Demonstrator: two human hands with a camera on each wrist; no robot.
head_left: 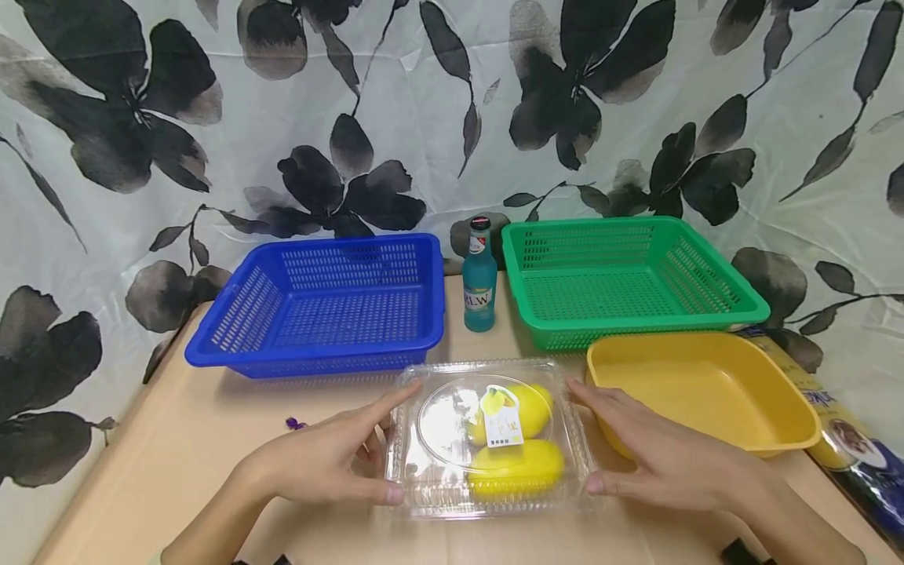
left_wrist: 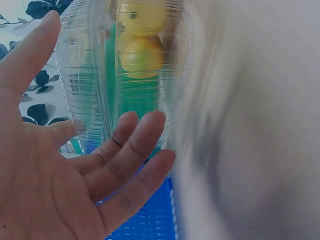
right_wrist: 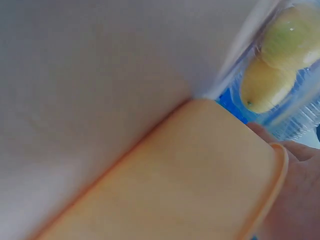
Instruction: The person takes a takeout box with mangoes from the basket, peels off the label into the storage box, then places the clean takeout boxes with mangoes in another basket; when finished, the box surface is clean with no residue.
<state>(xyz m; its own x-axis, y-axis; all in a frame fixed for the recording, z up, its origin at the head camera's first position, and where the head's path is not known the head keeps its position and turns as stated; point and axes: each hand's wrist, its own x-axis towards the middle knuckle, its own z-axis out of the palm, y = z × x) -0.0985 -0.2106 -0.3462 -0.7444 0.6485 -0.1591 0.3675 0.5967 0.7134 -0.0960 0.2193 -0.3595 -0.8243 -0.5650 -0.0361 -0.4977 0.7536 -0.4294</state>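
Between my two hands stands a clear plastic clamshell box (head_left: 438, 479), its lid closed. Two yellow lemons (head_left: 519, 468) show through on its right side, under a white label (head_left: 502, 416) with a fruit picture. My left hand (head_left: 318, 455) is at the box's left side, index fingertip at the back corner and thumb at the front. In the left wrist view its palm faces the box and the fingers are loosely bent. My right hand (head_left: 664, 447) lies along the right side, fingers stretched out, thumb near the front corner. Neither hand curls round the box.
Behind the box are a blue basket (head_left: 339, 362), a teal bottle (head_left: 479, 275) and a green basket (head_left: 643, 322). A yellow basin (head_left: 706, 392) sits close by my right hand. A printed bag (head_left: 847, 439) lies at the right edge. A small purple piece (head_left: 294, 424) is near my left hand.
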